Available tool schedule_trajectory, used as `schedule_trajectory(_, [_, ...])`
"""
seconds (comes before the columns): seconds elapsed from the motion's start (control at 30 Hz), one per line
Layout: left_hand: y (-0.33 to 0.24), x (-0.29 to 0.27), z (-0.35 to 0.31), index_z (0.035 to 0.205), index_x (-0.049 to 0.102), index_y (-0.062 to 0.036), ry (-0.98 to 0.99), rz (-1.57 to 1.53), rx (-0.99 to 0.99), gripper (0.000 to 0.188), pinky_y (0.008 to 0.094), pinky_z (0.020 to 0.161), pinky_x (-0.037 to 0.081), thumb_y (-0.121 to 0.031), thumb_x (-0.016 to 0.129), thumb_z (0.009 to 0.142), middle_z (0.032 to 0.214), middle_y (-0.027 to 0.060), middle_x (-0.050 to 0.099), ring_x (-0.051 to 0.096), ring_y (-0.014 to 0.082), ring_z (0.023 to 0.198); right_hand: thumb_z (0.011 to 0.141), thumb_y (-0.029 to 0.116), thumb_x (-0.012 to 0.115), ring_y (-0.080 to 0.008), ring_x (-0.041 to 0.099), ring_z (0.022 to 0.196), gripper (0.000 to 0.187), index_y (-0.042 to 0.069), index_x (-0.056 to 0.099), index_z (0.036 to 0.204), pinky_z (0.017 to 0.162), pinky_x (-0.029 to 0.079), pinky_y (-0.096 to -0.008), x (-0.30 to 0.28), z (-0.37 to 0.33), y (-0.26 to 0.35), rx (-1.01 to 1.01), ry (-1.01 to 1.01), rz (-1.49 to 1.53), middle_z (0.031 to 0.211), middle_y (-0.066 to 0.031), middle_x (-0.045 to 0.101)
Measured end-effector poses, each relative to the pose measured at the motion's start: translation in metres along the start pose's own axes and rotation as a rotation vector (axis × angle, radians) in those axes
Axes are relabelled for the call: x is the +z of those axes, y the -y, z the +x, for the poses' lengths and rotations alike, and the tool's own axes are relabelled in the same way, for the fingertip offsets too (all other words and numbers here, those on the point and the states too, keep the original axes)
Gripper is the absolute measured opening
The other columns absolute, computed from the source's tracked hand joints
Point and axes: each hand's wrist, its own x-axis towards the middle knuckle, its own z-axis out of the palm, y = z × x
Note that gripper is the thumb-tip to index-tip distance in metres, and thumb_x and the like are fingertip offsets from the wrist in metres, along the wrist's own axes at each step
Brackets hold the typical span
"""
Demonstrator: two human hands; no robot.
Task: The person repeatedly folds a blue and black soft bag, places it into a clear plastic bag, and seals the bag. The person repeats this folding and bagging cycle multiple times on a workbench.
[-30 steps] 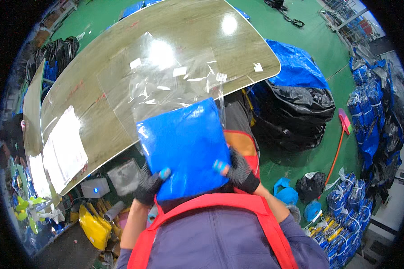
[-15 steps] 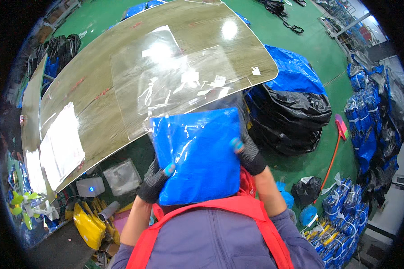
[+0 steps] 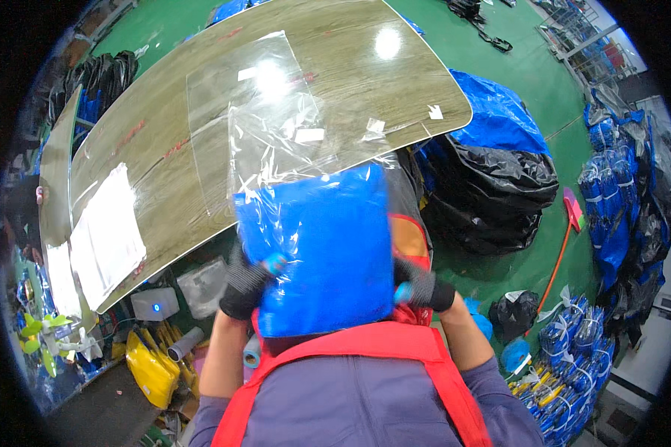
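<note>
A folded blue sheet, apparently inside a clear plastic bag, is held up in front of my body. The clear end of the bag extends past the sheet's far edge over the table. My left hand, in a dark glove with a blue thumb tip, grips the packet's left side with the thumb on top. On the right side, my right hand holds the packet's edge, its thumb also on the upper face. Most fingers of both hands are hidden under or behind the packet.
The wood-patterned table lies ahead, with clear film and white scraps on it. A white stack rests at its left. Black-and-blue sacks stand on the right, near a red-handled dustpan and blue bundles. Yellow packets sit lower left.
The packet has moved slightly left and away from me. My right hand has slid nearer along its edge. More of the clear bag end now shows stretched over the table.
</note>
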Motion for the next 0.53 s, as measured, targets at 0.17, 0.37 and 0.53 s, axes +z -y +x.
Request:
schedule_trajectory(0.17, [-0.004,0.012,-0.005,0.144,0.03,-0.0037,0.291,-0.071,-0.198,0.1,0.0444,0.108,0.034,-0.029,0.086,0.065,0.14,0.0166,0.044,0.042,0.0306,0.129,0.079,0.03,0.076,-0.0265,0.049,0.122,0.08,0.001,0.036,0.141,0.103,0.041,-0.0389,0.009,0.021,0.009,-0.109,-0.171,-0.056,0.135,-0.0178,0.049])
schedule_trajectory(0.37, [0.019,0.021,-0.002,0.143,0.031,-0.0025,0.078,0.027,-0.115,0.092,0.0435,0.106,0.036,-0.034,0.08,0.073,0.139,0.0153,0.045,0.044,0.0282,0.125,0.076,0.029,0.079,-0.0278,0.037,0.133,0.093,0.003,0.025,0.147,0.11,0.03,-0.042,-0.003,0.017,0.022,-0.116,-0.142,0.284,0.143,-0.0168,0.04])
schedule_trajectory(0.53, [0.05,-0.035,-0.006,0.147,0.025,-0.0042,0.093,-0.316,-0.213,0.089,0.0415,0.11,0.029,-0.035,0.074,0.079,0.145,0.0109,0.038,0.035,0.0248,0.133,0.081,0.034,0.073,-0.0226,0.03,0.138,0.092,0.005,0.018,0.149,0.115,0.02,-0.0387,0.03,0.006,-0.01,-0.184,-0.102,0.007,0.149,-0.0148,0.033])
